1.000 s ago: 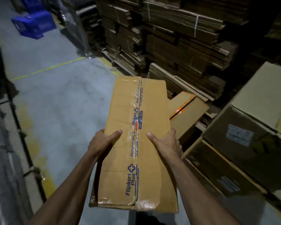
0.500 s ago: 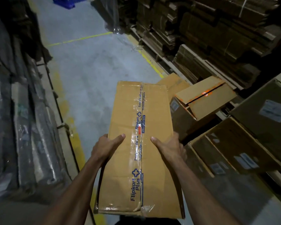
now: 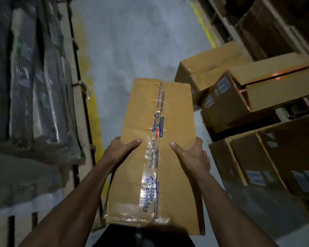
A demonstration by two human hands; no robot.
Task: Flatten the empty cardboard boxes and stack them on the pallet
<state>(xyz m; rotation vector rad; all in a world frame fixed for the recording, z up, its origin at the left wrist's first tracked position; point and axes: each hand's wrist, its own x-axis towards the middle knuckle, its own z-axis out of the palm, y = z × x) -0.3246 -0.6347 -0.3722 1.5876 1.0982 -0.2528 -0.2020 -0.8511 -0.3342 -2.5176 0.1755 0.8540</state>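
- Box [image 3: 157, 148]: being carried in the air above the grey floor [image 3: 141, 47], taped seam facing up; long axis running straight away from the person.
- Left hand [image 3: 120, 150] and right hand [image 3: 190, 155]: clasping opposite long edges, thumbs lying on top.
- Risk: the far end may be sagging, since both grips sit near the middle, or clipping the stacked boxes [image 3: 257, 90] alongside.

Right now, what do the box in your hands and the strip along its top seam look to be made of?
The box looks like plain brown cardboard with a matte finish; creases and a dented near corner suggest it. The strip along its seam looks like clear glossy plastic tape with blue print: it glints and wrinkles. Left hand and right hand keep a grip on its sides.
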